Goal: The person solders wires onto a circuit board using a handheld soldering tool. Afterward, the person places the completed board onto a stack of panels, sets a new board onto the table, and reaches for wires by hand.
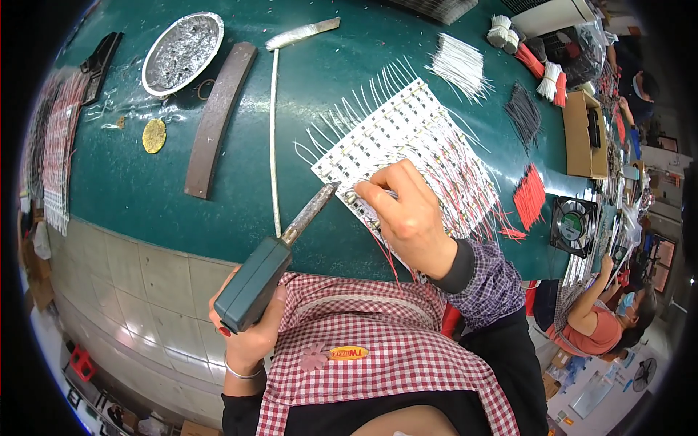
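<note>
My left hand (251, 323) is wrapped round the dark green handle of a soldering iron (254, 283). Its metal tip reaches the lower left edge of a white circuit board panel (378, 134), close to my right fingertips. The panel lies at a slant on the bench, with rows of small black parts. White wires stick out along its far edge, and red and white wires spread over its near right side. My right hand (407, 211) is closed in a pinch over the panel's left corner, on what looks like a thin white wire, mostly hidden by the fingers.
On the green bench (131, 192) lie a dish of solder scraps (182, 54), a yellow sponge (154, 136), a brown bar (218, 120) and a thin white strip (275, 138). White (459, 67), black (523, 116) and red wires (528, 196) sit right, near a fan (573, 227). Co-workers sit beyond.
</note>
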The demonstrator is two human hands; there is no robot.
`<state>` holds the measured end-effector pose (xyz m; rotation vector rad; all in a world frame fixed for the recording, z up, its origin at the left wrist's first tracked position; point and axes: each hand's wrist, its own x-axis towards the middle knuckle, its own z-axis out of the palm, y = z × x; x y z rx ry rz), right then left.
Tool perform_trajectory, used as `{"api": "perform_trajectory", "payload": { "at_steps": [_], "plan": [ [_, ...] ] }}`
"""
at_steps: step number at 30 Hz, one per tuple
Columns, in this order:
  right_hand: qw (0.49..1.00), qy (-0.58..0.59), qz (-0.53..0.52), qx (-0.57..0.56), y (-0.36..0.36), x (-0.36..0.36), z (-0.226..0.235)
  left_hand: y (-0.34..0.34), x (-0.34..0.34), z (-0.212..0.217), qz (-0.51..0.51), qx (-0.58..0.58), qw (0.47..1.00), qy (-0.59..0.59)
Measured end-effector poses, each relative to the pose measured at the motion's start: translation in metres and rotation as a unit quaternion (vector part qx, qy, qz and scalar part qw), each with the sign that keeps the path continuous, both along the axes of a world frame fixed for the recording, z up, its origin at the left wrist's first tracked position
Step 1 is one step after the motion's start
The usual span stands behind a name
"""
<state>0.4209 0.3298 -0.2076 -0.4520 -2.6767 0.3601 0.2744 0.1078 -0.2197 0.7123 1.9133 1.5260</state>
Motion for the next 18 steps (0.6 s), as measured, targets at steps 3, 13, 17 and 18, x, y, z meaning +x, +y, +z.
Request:
{"api": "perform_trajectory", "payload": {
  "at_steps": [3,13,17,18],
  "plan": [
    [1.0,-0.003,0.001,-0.004,0.0005,-0.0015,0.002,0.0003,0.0002,0.0001,0.002,-0.003,1.0,-0.007],
    [1.0,-0.002,-0.014,-0.017,0.0005,-0.0011,0.0034,-0.0008,0.0026,-0.0031,-0.02,-0.014,1.0,-0.02],
    [1.0,-0.009,-0.012,0.0,0.0003,-0.0001,0.0039,-0.0009,0.0029,-0.0036,-0.029,-0.01,1.0,-0.004],
    [1.0,-0.009,-0.012,0.0,0.0004,-0.0002,0.0038,-0.0011,0.0027,-0.0042,-0.034,-0.015,0.999,-0.002]
  ]
}}
